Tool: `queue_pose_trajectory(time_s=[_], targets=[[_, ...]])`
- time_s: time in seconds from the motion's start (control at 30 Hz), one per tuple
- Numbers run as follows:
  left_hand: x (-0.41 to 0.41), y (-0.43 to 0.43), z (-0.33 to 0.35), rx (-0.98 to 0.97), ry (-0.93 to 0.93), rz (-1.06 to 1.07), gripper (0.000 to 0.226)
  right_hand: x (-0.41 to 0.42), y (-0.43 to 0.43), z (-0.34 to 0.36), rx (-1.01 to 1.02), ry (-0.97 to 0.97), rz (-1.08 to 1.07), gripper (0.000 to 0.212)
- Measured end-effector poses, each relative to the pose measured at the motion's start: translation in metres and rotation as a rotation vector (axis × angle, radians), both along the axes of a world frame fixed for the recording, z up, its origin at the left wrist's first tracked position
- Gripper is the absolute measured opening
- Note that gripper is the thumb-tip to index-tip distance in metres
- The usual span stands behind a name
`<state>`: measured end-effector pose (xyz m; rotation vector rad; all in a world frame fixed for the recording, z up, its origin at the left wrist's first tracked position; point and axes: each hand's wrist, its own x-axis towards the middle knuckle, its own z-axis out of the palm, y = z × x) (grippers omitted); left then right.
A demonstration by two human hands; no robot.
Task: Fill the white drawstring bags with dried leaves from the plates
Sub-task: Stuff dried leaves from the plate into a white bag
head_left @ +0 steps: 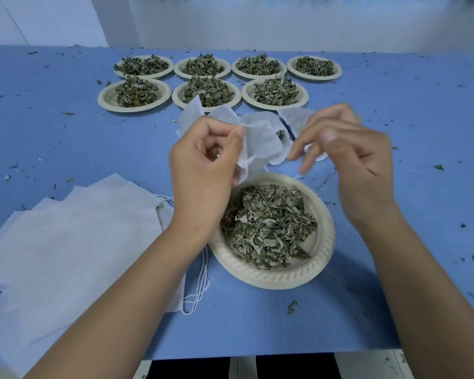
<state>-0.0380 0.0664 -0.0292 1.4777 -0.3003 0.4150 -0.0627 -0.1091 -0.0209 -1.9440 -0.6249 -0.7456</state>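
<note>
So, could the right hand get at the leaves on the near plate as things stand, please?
Probably yes. The right hand hovers just beyond the near plate, with nothing between it and the leaves. The white bag, pinched by the left hand, hangs only by the far rim.

No text, label, brand, number or sign can be read anywhere: the plates, the white bags and the blue table carry no legible marking.
</note>
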Motion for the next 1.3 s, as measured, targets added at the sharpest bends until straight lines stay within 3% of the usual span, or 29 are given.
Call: queue_pose_trajectory(time_s=[0.1,0.13,0.2,0.27,0.57,0.77,0.87,1.1,1.2,1.3], targets=[[0.003,0.002,0.002,-0.064,0.031,0.045,0.018,-0.003,0.004,0.006,-0.262,0.363,0.271,0.013],[0.003,0.002,0.003,-0.074,0.034,0.044,0.018,-0.003,0.008,0.004,-0.380,0.449,0.313,0.024],[0.003,0.001,0.003,-0.080,0.035,0.039,0.017,-0.003,0.016,-0.004,-0.550,0.495,0.342,0.036],[0.002,0.001,0.004,-0.074,0.036,0.033,0.018,-0.003,0.021,-0.005,-0.586,0.470,0.310,0.027],[0.002,0.002,0.004,-0.037,0.028,0.018,0.018,-0.002,0.001,0.005,-0.254,0.445,0.235,0.019],[0.004,0.002,-0.002,0.152,0.067,-0.078,0.017,0.002,0.004,0.004,0.182,0.207,0.170,0.012],[0.003,-0.001,-0.004,0.184,0.068,-0.105,0.016,0.002,0.010,0.000,0.300,0.179,0.073,0.017],[0.000,-0.002,-0.001,0.125,0.016,-0.125,0.018,-0.004,0.026,-0.009,0.226,0.244,-0.135,0.020],[-0.003,-0.003,0.000,0.129,-0.004,-0.138,0.017,-0.004,0.026,-0.011,0.050,0.212,-0.288,0.024],[-0.005,-0.004,-0.001,0.158,-0.018,-0.138,0.016,-0.003,0.026,-0.009,-0.128,0.135,-0.279,0.017]])
